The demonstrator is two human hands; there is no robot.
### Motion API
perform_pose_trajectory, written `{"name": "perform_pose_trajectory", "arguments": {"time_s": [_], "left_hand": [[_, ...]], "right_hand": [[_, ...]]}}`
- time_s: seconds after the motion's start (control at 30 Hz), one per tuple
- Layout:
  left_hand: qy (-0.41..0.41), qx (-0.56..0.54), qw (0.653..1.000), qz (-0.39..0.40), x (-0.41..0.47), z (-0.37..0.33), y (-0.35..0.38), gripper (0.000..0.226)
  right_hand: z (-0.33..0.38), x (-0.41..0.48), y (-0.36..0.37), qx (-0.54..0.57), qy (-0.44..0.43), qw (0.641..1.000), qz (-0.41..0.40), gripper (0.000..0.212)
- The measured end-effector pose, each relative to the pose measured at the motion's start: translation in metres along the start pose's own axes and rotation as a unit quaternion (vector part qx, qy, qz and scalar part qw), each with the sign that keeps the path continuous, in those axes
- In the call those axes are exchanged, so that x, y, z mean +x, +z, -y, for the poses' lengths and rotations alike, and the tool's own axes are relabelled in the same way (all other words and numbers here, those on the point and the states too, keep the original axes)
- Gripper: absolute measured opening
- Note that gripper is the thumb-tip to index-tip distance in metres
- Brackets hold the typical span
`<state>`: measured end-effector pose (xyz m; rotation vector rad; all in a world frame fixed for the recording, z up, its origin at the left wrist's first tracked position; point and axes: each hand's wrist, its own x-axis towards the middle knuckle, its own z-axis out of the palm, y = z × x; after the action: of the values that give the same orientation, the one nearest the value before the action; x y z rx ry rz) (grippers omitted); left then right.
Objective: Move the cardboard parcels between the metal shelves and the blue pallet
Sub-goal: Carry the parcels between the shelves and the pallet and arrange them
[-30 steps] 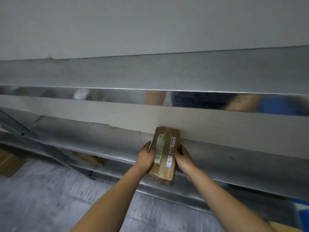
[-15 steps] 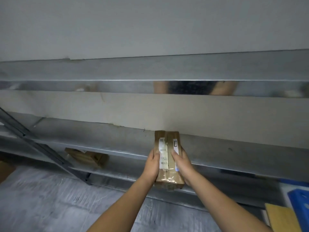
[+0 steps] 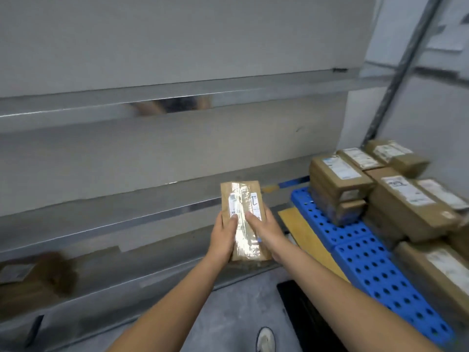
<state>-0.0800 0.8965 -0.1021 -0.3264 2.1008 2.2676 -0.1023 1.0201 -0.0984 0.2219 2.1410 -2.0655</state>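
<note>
I see cardboard parcels (image 3: pixel 396 196) stacked on the blue pallet (image 3: pixel 375 273), and one blurred parcel (image 3: pixel 38 278) on the lowest metal shelf (image 3: pixel 152 265)

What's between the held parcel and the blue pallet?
Nothing visible. The left hand and right hand grip the parcel in open air, left of the pallet. Its near deck is bare; stacked parcels fill the far and right side. A flat cardboard sheet lies along its left edge.

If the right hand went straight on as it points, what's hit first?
Likely the middle metal shelf, just beyond the parcel the right hand grips; depth unclear.
</note>
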Motion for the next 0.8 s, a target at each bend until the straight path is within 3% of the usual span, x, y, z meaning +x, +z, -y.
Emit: {"name": "perform_pose_trajectory", "arguments": {"time_s": [0.37,0.63,0.8], "left_hand": [[-0.029,-0.018,0.985,0.168,-0.124,0.028,0.189,0.032],[-0.046,-0.005,0.974,0.224,-0.177,0.048,0.297,0.034],[-0.058,0.016,0.977,0.204,-0.191,0.066,0.369,0.044]], "right_hand": [[-0.026,-0.139,-0.203,-0.040,0.010,0.982,-0.187,0.041],[-0.047,-0.185,-0.319,-0.097,0.016,0.963,-0.252,0.047],[-0.055,-0.188,-0.392,-0.140,0.016,0.959,-0.247,0.048]]}}
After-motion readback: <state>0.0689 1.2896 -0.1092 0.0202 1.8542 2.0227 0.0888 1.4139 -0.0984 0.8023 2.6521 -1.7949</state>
